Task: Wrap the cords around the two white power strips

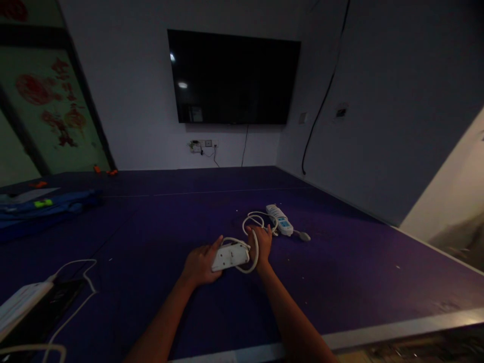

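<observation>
My left hand (200,264) grips one end of a white power strip (230,256), thumb along its upper edge, above the purple tabletop. At the strip's other end, my right hand (261,246) is closed on its white cord (257,252). A loop of cord hangs around that end of the strip, and more of it curls on the table beyond my right hand. Just past those coils lies a second white power strip (282,222) with blue sockets, cord wound round its far part and its plug (303,235) pointing right.
A white device (22,302) with a cable rests on a black object (60,300) at the near left. Blue cloth (56,207) lies at the far left. A television (234,78) hangs on the wall behind the purple table (359,282); a dark cable (321,106) dangles at right.
</observation>
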The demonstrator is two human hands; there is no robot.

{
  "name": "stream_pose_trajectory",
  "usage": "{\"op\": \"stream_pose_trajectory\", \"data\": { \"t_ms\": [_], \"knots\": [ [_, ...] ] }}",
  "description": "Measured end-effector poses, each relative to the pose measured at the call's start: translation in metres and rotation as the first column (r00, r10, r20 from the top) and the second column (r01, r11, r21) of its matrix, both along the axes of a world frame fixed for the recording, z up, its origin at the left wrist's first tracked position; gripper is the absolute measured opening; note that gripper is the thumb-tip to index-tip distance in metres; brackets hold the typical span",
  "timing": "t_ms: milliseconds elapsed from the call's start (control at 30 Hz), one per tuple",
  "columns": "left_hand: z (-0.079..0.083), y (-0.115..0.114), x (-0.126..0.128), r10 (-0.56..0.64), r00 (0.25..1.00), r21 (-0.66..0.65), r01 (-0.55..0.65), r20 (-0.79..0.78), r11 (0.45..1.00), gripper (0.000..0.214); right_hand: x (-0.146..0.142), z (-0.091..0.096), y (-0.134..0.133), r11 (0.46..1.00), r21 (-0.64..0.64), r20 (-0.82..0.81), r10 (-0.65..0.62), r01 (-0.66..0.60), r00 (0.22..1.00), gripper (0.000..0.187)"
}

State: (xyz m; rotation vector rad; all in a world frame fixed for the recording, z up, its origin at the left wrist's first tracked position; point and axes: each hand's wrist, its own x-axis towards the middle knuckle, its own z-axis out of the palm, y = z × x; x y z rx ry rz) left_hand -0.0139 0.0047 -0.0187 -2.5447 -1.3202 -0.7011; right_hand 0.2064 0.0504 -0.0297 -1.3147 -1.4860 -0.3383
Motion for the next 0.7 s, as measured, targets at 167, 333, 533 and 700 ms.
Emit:
{"op": "stream_pose_trajectory", "data": {
  "t_ms": [167, 333, 533, 700],
  "knots": [
    [0.002, 0.001, -0.002, 0.201, 0.963, 0.078, -0.218, 0.181, 0.973, 0.085, 0.002, -0.005, 0.005, 0.995, -0.099, -0.102, -0.039, 0.029, 0.994, 0.033],
    [0.003, 0.001, -0.005, 0.266, 0.894, 0.073, -0.311, 0.360, 0.947, 0.083, 0.003, -0.013, 0.008, 0.972, -0.234, -0.056, -0.010, -0.004, 0.998, 0.026],
    [0.005, 0.000, -0.003, 0.309, 0.845, 0.037, -0.360, 0.436, 0.932, 0.082, 0.002, -0.002, 0.000, 0.998, 0.061, -0.094, 0.037, -0.031, 0.995, 0.045],
    [0.006, 0.001, -0.003, 0.336, 0.820, 0.005, -0.382, 0.464, 0.924, 0.082, -0.014, 0.012, -0.025, 0.968, 0.194, 0.154, 0.131, -0.160, 0.979, 0.038]
  ]
}}
